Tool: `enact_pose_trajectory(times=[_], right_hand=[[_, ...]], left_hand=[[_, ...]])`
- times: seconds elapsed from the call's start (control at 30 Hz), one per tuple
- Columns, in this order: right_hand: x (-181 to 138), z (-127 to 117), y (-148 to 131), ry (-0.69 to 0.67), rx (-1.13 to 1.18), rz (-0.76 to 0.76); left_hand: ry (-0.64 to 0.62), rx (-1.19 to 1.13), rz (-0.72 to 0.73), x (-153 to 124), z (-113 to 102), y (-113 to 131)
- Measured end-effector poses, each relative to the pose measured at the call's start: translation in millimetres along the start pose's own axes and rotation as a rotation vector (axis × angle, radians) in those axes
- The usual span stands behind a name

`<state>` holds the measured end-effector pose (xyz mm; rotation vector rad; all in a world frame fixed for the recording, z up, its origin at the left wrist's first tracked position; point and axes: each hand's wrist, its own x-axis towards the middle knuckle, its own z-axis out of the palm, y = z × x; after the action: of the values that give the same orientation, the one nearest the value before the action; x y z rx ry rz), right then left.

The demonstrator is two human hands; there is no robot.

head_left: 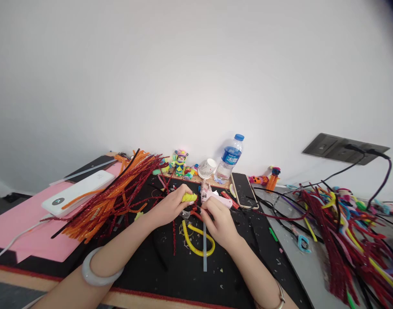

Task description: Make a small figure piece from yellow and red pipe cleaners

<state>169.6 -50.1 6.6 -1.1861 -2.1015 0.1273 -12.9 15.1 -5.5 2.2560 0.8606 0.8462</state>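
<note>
My left hand (174, 201) is closed on a yellow fuzzy coil (189, 197), which looks like wound pipe cleaner. Close beside it, my right hand (218, 219) has its thumb and fingers pinched together near a small dark bit; what they hold is hidden. A pale pink glue gun (222, 200) lies just behind the right fingers. Below the hands are pliers (185, 214) with red handles and a bent yellow pipe cleaner (196, 252). A clear glue stick (205, 253) runs down the black mat (183, 279) beside my right hand.
Orange and dark red pipe cleaners (96, 210) lie left beside a white power bank (77, 191). A water bottle (229, 159), paper cup (207, 168), phone (244, 190) and small figures (179, 163) stand or lie along the wall. More pipe cleaners (331, 240) and cables lie right.
</note>
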Motion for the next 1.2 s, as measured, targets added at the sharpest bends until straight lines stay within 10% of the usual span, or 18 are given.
enact_pose_trajectory(times=[1.2], right_hand=[[2,8,24,0.169,0.326,0.322]], left_hand=[[-0.121,-0.562,-0.030,1,2,0]])
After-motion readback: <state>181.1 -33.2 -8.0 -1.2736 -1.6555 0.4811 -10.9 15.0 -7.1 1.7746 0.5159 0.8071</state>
